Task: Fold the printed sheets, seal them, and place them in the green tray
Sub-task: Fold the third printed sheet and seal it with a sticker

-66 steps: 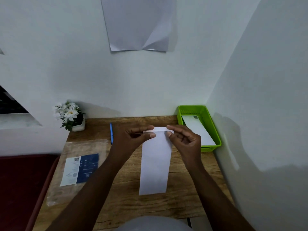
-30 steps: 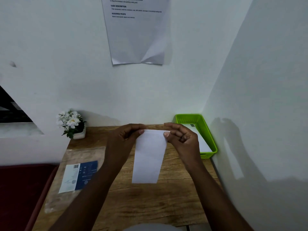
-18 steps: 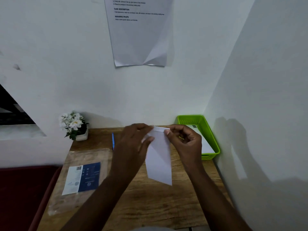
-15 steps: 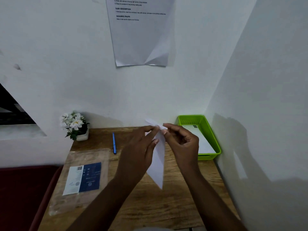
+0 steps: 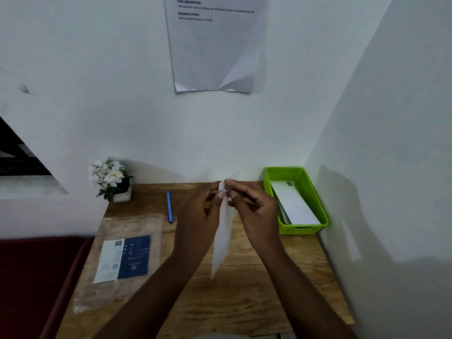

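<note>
Folded white sheet [image 5: 223, 237] hangs above the wooden desk [image 5: 244, 302], seen nearly edge-on, its top end pinched between both hands and its lower end pointing down toward the desk. Left hand [image 5: 199, 216] has thumb and fingertips closed on the top of the sheet from one side; right hand [image 5: 254, 212] pinches the same end from the other, its remaining fingers curled (the two thumbs sit almost touching). Over at the far right corner of the desk, against the wall, stands the green tray [image 5: 315, 199], with white folded sheets [image 5: 292, 204] already lying in it. A blue pen [image 5: 169, 206] lies behind the left hand, a small pot of white flowers [image 5: 111, 178] sits at the far left corner, and a clear plastic packet with a blue and white label [image 5: 123, 258] lies flat on the left side
</note>
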